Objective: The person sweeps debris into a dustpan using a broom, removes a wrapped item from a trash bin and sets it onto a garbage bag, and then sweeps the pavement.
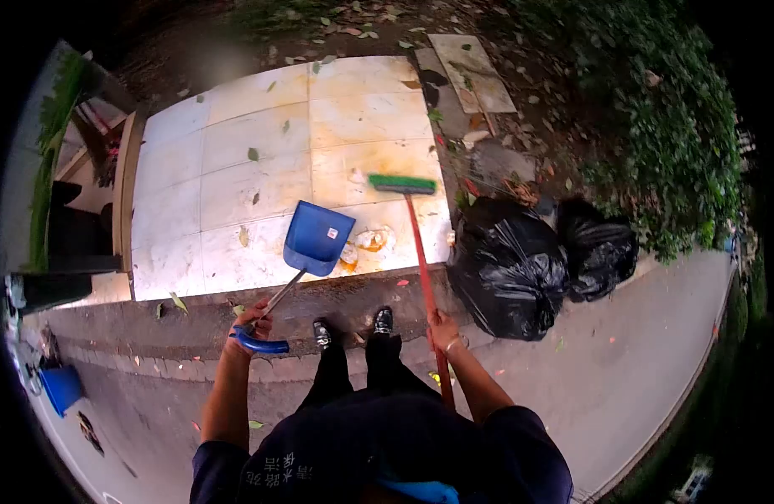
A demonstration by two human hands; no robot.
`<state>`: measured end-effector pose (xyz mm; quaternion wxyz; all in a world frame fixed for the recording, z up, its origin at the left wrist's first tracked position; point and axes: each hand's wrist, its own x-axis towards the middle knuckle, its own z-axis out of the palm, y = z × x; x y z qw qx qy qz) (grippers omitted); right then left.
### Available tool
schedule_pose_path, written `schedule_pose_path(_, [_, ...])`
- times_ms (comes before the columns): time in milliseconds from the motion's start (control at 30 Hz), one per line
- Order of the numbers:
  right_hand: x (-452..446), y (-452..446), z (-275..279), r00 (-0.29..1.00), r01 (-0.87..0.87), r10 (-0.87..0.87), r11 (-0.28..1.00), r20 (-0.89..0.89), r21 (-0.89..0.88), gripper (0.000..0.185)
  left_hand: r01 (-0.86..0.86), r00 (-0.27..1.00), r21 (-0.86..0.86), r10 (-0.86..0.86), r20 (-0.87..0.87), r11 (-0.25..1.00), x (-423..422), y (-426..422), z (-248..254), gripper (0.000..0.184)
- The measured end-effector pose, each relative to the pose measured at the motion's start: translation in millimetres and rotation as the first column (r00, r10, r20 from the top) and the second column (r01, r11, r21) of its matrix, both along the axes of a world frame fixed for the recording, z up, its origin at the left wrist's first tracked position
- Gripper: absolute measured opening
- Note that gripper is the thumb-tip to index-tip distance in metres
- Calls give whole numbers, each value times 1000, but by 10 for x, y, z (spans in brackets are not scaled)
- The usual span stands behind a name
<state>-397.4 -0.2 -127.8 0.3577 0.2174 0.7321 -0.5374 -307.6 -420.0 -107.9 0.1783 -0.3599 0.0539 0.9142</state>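
Observation:
My left hand is closed round the handle of a blue dustpan, whose pan lies on the edge of the pale tiles. In my right hand is the red pole of a broom. The broom's green-bristled head is over the tiles, right of and beyond the dustpan. Between the two, wet-looking orange and white mess lies beside the pan's right edge. Whether the bristles touch the tiles, I cannot tell.
Two full black rubbish bags stand to the right by leafy bushes. Stained tiles carry scattered leaves. A blue bin is at the lower left. My shoes are on the paving just before the tiled slab.

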Motion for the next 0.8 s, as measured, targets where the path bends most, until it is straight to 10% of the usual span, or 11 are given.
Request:
schedule_pose_path(100, [95, 112, -161, 999, -6, 5, 1000, 37, 31, 25, -72, 996, 34, 70, 52, 997, 115, 96, 90, 30])
schedule_pose_path(200, [130, 389, -658, 870, -201, 332, 913, -365, 354, 25, -88, 996, 79, 86, 36, 993, 174, 123, 53, 30])
schedule_pose_path(433, [-543, -158, 36, 820, -392, 566, 668, -90, 632, 30, -204, 979, 149, 198, 57, 968, 292, 210, 100, 34])
schedule_pose_path(533, [-809, 24, -1322, 572, -318, 786, 475, -233, 821, 32, -308, 945, 47, 300, 128, 950, 286, 256, 157, 33])
schedule_pose_path(600, [-1205, -224, -1225, 867, -376, 498, 643, 8, 667, 30, -355, 914, -34, 355, 197, 934, 263, 277, 179, 30])
schedule_pose_path(800, [-752, 81, -973, 718, -499, 695, 545, -31, 674, 32, -396, 901, -42, 397, 173, 917, 317, 258, 145, 29])
